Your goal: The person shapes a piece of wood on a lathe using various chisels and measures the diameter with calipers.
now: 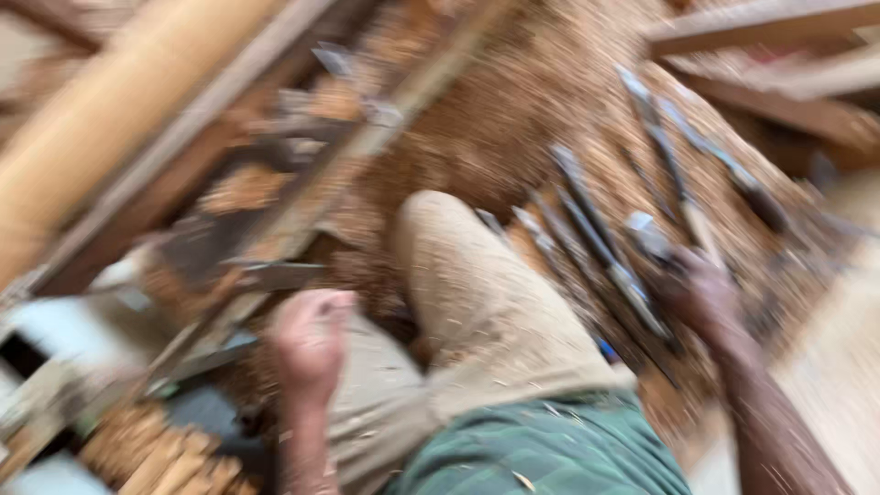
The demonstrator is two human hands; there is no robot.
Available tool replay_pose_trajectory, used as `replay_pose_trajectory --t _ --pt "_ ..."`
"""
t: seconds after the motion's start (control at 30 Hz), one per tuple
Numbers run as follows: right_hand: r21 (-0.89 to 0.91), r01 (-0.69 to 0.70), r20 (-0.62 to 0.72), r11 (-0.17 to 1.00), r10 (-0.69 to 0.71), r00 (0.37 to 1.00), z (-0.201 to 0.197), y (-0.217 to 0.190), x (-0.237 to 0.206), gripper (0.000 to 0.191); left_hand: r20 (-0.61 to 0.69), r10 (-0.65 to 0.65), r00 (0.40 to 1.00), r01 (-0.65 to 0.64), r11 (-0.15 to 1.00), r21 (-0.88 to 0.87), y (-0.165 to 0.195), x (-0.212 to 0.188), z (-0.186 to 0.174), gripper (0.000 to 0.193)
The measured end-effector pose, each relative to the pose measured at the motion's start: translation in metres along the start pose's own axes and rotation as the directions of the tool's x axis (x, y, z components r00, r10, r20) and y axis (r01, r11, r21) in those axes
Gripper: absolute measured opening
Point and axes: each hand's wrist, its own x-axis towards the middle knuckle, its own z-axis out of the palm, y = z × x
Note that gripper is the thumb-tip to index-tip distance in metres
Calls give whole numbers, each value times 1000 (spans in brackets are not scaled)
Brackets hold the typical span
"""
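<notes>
The picture is heavily motion-blurred. My left hand (310,344) hangs in a loose fist beside my bent knee in tan trousers (477,302), holding nothing that I can make out. My right hand (701,289) reaches down to the right among several long metal chisels (596,243) lying on wood shavings. Its fingers seem to close around one chisel's handle (655,243), though the blur hides the grip. A round pale wooden piece (119,110) runs diagonally at the upper left.
Wood shavings (513,119) cover the floor. More chisels (706,151) lie at the upper right near wooden beams (770,27). A wooden frame with rails (302,183) crosses the left half. Small wood blocks (156,449) sit at the lower left.
</notes>
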Motion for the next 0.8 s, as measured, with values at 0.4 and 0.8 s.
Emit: replay_pose_trajectory --t 0.4,0.8 --pt "878 -381 479 290 -516 711 -51 -388 2 55 259 -276 926 321 207 -924 7 72 15 40" --pt "809 -387 587 442 -643 491 -73 -618 -64 62 133 -756 641 208 4 -978 -99 140 -135 23"
